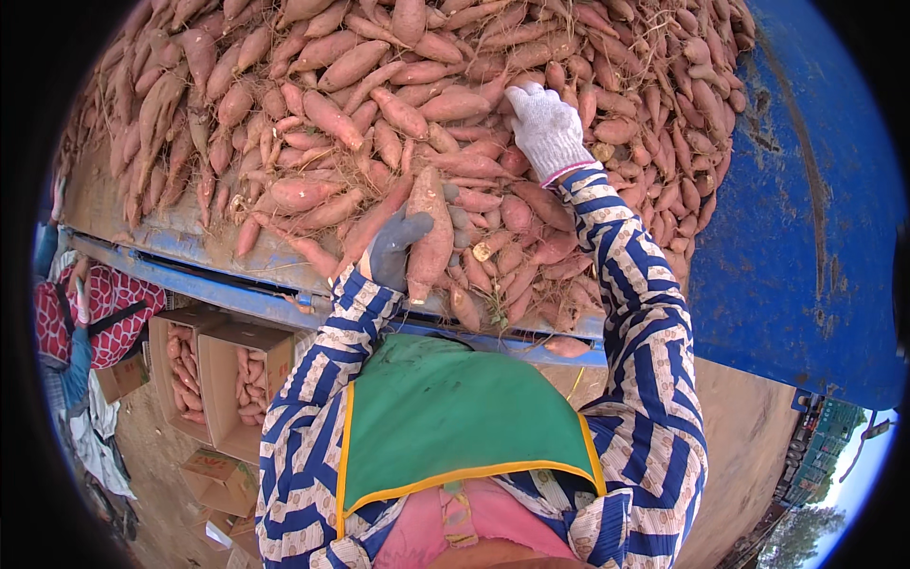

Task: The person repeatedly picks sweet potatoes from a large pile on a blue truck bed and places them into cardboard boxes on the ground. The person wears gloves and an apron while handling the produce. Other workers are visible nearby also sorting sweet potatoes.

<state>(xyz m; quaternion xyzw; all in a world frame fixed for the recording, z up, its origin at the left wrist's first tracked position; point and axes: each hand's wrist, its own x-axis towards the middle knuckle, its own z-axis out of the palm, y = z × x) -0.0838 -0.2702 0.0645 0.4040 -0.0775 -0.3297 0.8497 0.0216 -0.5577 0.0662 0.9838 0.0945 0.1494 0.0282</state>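
Observation:
A large heap of sweet potatoes [334, 121] with thin roots covers the truck bed in front of me. My left hand [398, 245], in a grey-coated glove, holds a big sweet potato [429, 235] upright near the bed's front edge, the thumb on its near side and the fingertips showing past its right side. My right hand [544, 128], in a white knitted glove with a pink cuff, reaches into the heap farther off to the right. Its fingertips are on a sweet potato [527, 80], partly hidden by the glove; whether they grip it cannot be told.
The blue metal edge [206, 270] of the bed runs before my green apron [462, 412]. A blue panel [803, 213] rises at the right. Below left stand cardboard boxes [213, 384] holding sweet potatoes. A co-worker's blue sleeve [77, 370] shows at the far left.

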